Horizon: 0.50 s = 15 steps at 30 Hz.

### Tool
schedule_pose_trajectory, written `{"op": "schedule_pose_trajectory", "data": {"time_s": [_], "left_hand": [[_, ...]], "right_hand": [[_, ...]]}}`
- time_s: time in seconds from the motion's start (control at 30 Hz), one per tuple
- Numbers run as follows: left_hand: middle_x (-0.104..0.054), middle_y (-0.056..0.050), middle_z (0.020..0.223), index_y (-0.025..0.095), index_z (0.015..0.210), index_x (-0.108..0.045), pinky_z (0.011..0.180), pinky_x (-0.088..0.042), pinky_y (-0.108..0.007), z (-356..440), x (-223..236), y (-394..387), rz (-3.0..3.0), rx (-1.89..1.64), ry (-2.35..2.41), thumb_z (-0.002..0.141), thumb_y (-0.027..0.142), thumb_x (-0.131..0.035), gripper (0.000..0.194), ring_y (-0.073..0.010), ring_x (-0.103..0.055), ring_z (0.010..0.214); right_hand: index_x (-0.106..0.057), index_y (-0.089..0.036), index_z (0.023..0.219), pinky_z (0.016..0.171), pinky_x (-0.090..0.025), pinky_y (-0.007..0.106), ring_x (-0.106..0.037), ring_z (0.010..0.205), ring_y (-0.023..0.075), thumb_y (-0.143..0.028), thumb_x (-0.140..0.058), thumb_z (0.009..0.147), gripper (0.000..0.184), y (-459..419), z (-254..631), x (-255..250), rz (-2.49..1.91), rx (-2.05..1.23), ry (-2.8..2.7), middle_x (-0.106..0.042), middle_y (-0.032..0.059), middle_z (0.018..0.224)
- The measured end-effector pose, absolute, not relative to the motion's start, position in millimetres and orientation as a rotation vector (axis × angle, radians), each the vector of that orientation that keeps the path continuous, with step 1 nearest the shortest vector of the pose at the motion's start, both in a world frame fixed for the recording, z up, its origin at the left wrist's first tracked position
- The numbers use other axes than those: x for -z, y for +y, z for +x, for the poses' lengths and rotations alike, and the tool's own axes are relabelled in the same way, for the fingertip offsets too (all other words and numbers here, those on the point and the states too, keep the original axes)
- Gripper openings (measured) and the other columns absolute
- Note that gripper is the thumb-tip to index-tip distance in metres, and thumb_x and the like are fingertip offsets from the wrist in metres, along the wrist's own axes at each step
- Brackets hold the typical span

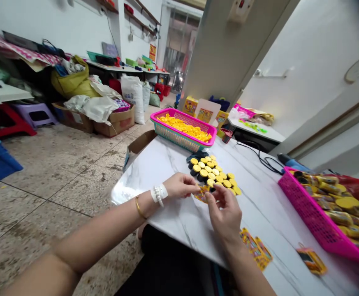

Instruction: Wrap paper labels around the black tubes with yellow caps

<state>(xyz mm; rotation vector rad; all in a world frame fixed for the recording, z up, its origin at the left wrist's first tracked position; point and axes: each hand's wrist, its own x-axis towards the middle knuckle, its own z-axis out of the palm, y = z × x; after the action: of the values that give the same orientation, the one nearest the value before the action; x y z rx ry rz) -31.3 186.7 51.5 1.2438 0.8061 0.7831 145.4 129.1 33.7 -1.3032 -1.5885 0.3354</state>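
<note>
The left hand (179, 186) pinches a small orange card (200, 195) between both hands' fingertips, long axis unclear; the right hand (228, 213) curls close beside it, grip impossible to tell; beyond the fingers, a pink-rimmed basket (177, 138) holds yellow pieces (184, 126); rightward, a pink basket (309, 218) holds canisters (339, 218)

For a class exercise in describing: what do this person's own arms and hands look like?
The left hand and right hand are gloveless; no sleeves show. The left arm wears a white band, a white beaded bracelet and, nearer the elbow, a thin gold-coloured bangle. No jewellery shows on the right arm.
</note>
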Motion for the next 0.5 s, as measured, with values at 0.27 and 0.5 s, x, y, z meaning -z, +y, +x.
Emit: {"op": "schedule_pose_trajectory", "data": {"time_s": [0.27,0.5], "left_hand": [[-0.052,0.005,0.05,0.015,0.074,-0.06,0.042,-0.031,-0.019,-25,-48,175,1.212,-0.903,0.91,0.076,0.051,-0.07,0.037,-0.0067,-0.043,0.041],[-0.054,0.002,0.05,0.012,0.072,-0.071,0.042,-0.031,-0.02,-24,-53,169,1.267,-0.944,0.945,0.082,0.052,-0.065,0.041,-0.0061,-0.04,0.041]], "right_hand": [[-0.055,-0.019,0.066,0.043,-0.031,0.022,-0.038,0.044,0.009,-0.059,-0.064,0.084,0.045,125,148,-30,-1.53,-0.849,-1.179,-0.046,-0.0061,0.047],[-0.06,-0.019,0.069,0.055,-0.042,0.023,-0.051,0.057,0.0119,-0.047,-0.058,0.093,0.037,126,144,-23,-1.52,-0.394,-1.306,-0.057,-0.0025,0.06]]}}
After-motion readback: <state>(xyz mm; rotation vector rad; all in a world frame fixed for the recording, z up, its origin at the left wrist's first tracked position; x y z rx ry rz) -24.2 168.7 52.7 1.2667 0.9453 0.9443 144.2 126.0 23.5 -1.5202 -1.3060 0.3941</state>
